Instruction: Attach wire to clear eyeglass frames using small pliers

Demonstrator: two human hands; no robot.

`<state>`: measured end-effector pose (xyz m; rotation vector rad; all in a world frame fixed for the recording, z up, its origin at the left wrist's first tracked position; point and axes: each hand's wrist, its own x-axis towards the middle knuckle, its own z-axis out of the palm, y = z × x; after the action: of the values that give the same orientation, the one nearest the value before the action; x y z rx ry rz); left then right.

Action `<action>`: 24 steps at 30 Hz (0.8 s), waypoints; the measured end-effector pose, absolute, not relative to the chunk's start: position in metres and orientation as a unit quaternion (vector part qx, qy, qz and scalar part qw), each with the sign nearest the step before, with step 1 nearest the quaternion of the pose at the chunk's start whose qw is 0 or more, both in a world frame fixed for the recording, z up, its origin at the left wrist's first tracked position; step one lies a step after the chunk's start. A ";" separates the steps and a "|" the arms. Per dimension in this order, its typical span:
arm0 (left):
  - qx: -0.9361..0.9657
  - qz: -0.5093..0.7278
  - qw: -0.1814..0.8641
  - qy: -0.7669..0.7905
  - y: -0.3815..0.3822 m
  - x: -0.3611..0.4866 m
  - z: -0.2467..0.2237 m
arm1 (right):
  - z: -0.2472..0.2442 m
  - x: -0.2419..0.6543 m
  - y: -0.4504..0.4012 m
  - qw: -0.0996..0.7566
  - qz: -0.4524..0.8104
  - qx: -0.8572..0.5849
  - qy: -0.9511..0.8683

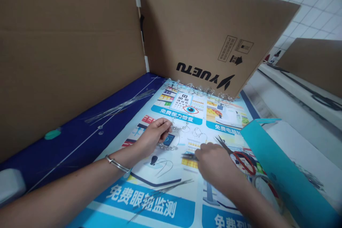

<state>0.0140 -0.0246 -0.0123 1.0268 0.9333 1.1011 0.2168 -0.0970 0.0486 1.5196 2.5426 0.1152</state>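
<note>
My left hand (157, 130) pinches a loop of clear beads on thin wire (181, 127) between thumb and fingertips. To its right, my right hand (215, 160) is closed around pliers (189, 156); their dark jaws point left toward the loop and stand apart from it, and the handles are hidden in the palm. Scissors (244, 162) with red handles lie just beyond my right hand. Loose bent wire (200, 133) rests on the printed poster between and beyond the hands. A bundle of thin straight wires (162, 193) lies near me on the poster.
Cardboard walls (213, 25) stand at the back and left. Clear beaded pieces (200, 88) line the back wall's foot. More straight wires (121, 107) lie on the dark blue surface. A teal-edged box (285, 167) at right holds thin wire pieces. A teal lump (52, 134) sits left.
</note>
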 end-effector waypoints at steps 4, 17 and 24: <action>0.453 0.472 0.634 0.412 -0.025 0.015 -0.010 | 0.050 0.248 -0.072 0.111 0.112 0.598 0.786; 0.467 0.460 0.629 0.417 -0.025 0.015 -0.010 | 0.035 0.259 -0.054 0.109 0.138 0.589 0.789; 0.468 0.455 0.632 0.417 -0.025 0.015 -0.010 | 0.031 0.262 -0.052 0.121 0.131 0.591 0.787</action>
<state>0.0155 -0.0252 -0.0100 1.0701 0.9552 1.0422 0.2617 -0.0523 0.0312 1.7255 2.2981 0.3834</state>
